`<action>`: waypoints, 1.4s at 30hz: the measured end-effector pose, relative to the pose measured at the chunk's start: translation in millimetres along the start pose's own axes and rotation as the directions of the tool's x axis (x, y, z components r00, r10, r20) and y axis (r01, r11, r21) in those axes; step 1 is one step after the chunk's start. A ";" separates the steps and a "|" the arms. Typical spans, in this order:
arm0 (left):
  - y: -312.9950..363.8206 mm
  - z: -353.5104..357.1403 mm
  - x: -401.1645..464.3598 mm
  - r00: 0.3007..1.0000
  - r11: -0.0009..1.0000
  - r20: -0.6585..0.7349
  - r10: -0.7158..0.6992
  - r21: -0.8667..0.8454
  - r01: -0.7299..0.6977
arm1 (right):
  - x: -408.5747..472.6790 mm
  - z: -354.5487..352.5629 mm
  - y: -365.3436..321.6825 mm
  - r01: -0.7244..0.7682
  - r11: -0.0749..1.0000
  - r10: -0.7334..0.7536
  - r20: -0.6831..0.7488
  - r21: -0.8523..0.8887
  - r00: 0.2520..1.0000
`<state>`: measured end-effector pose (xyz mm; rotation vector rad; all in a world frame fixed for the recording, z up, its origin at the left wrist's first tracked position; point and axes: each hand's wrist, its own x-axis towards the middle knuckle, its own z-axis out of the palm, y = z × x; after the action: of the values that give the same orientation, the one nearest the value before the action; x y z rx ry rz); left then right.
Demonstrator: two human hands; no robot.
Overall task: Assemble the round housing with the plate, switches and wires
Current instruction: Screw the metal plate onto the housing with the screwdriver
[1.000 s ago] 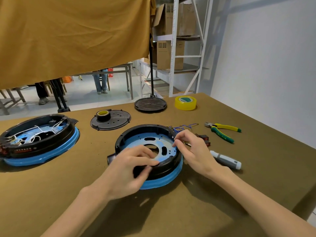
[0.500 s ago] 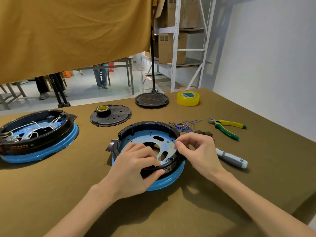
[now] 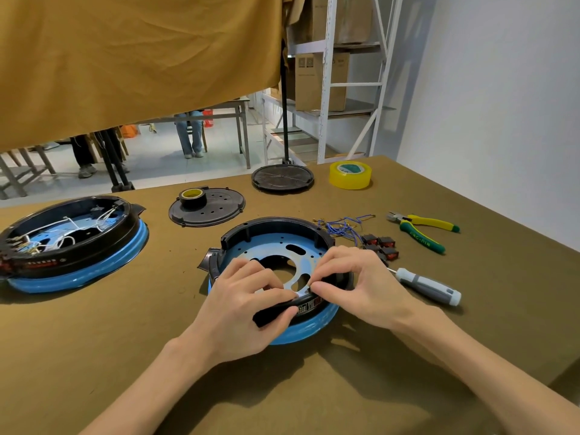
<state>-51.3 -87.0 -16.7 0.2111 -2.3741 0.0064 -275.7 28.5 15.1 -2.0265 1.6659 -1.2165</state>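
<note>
A round housing (image 3: 270,227) with a black wall and blue base ring lies in the middle of the table. Inside it sits a pale blue metal plate (image 3: 276,246) with slots and holes. My left hand (image 3: 244,306) grips the housing's near rim, thumb outside and fingers curled inside on the plate. My right hand (image 3: 354,284) pinches the near right rim beside the plate's edge. Several black and red switches (image 3: 379,246) and a bundle of blue wires (image 3: 342,226) lie just right of the housing.
A second housing (image 3: 69,240), wired, sits at the left. A black cover (image 3: 207,208) with a black tape roll (image 3: 192,197), a round stand base (image 3: 282,177), yellow tape (image 3: 350,174), pliers (image 3: 420,229) and a screwdriver (image 3: 430,287) lie around. The table's right edge runs near the pliers.
Both hands have slid along the rim to its near side and come closer together. The right hand moved from the far right wall to the near right rim.
</note>
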 end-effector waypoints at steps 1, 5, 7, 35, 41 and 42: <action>0.0 0.0 0.0 1.000 1.000 -0.002 0.002 0.002 -0.002 | 0.6 -1.5 0.0 -0.002 1.000 0.002 0.009 0.005 1.000; 0.9 0.3 0.2 1.000 1.000 -0.010 0.003 0.004 -0.003 | -0.2 -3.4 1.3 0.052 0.997 -0.052 0.011 -0.050 0.999; 2.1 0.2 0.4 1.000 1.000 -0.015 0.001 0.006 -0.001 | -0.4 -3.6 1.8 0.057 0.997 -0.056 0.012 -0.061 0.998; 33.1 3.7 19.9 0.994 0.996 0.087 -0.062 -0.062 0.068 | -13.0 7.0 15.2 -0.723 0.619 0.762 -0.013 0.308 0.647; 24.9 -12.8 29.6 0.975 0.954 0.105 -0.196 -0.211 0.215 | 5.7 -13.5 2.6 -0.798 0.275 0.830 0.286 0.536 0.478; 23.5 -16.9 32.7 0.974 0.948 0.111 -0.200 -0.229 0.221 | 5.9 -16.2 2.3 -0.817 0.237 0.821 0.341 0.525 0.458</action>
<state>-66.6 -67.7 19.3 0.3528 -2.4003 -0.3972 -289.0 27.4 26.2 -0.4907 1.5979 -1.0796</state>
